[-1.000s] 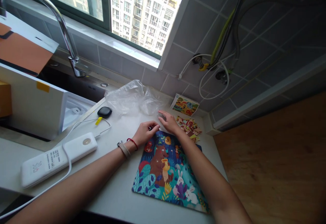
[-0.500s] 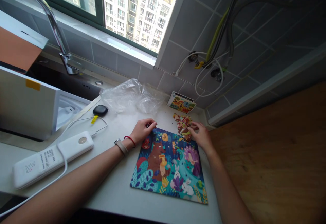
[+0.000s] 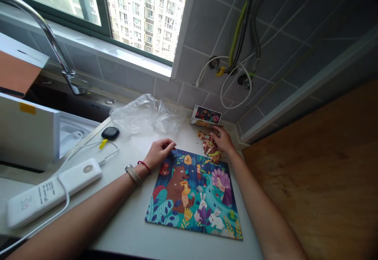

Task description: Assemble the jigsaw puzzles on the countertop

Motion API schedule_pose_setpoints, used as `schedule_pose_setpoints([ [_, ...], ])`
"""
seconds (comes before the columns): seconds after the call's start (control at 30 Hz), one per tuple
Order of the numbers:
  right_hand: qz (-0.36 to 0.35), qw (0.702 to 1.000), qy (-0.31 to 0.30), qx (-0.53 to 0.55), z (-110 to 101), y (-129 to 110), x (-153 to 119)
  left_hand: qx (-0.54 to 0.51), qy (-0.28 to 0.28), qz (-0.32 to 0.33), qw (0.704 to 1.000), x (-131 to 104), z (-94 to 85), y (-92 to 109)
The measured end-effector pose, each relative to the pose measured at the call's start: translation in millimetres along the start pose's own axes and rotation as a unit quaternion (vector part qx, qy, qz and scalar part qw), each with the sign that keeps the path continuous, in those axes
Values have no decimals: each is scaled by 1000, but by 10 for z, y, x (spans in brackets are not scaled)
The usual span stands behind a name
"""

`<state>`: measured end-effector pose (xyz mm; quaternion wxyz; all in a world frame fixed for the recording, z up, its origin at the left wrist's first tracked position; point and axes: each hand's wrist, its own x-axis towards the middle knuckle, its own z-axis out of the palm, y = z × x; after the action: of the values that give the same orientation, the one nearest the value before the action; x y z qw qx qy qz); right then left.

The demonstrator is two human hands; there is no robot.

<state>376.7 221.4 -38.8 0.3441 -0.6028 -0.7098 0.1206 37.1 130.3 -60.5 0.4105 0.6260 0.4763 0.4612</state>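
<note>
Grey tiles (image 3: 138, 75) and a bright window (image 3: 144, 15) back a pale counter (image 3: 126, 220), with loose cables (image 3: 240, 27) hanging from the wall at the right. At the left, a chrome faucet (image 3: 51, 35) rises beside a dark sink (image 3: 79, 104), partly covered by a white box (image 3: 26, 130). A crumpled plastic bag (image 3: 144, 114) fills the space behind the 2 hands; left of it lie a black case (image 3: 110, 133) and a white power bank (image 3: 54, 193) trailing its cord. The puzzle (image 3: 195, 197), showing a bear and 2 white rabbits, lies flat near the counter's front edge. Loose pieces (image 3: 210, 147) crowd its upper right edge, below a folded leaflet (image 3: 208, 115) near the wall. The left hand (image 3: 159, 151) rests at the puzzle's upper left corner, fingers curled; I cannot tell whether they hold anything. The right hand (image 3: 223, 138) reaches over the pieces to the leaflet's lower flap, thumb and index slightly apart; whether they grip it is unclear.
</note>
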Motion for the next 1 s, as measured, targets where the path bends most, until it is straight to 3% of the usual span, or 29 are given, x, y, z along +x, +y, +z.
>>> schedule_pose_setpoints([
  [0.17,29,998,44,-28,126,171,537,-8,2,-2,1000,2,9,0],
  [0.3,75,993,82,-36,172,354,742,-11,0,-7,1000,2,13,4],
  [0.43,102,990,93,-16,174,474,761,-12,0,-8,1000,1,21,11],
  [0.67,132,988,56,49,196,538,686,-13,-2,-2,1000,7,20,6],
  [1.0,126,989,40,60,107,389,554,-3,1,4,1000,8,15,2],
])
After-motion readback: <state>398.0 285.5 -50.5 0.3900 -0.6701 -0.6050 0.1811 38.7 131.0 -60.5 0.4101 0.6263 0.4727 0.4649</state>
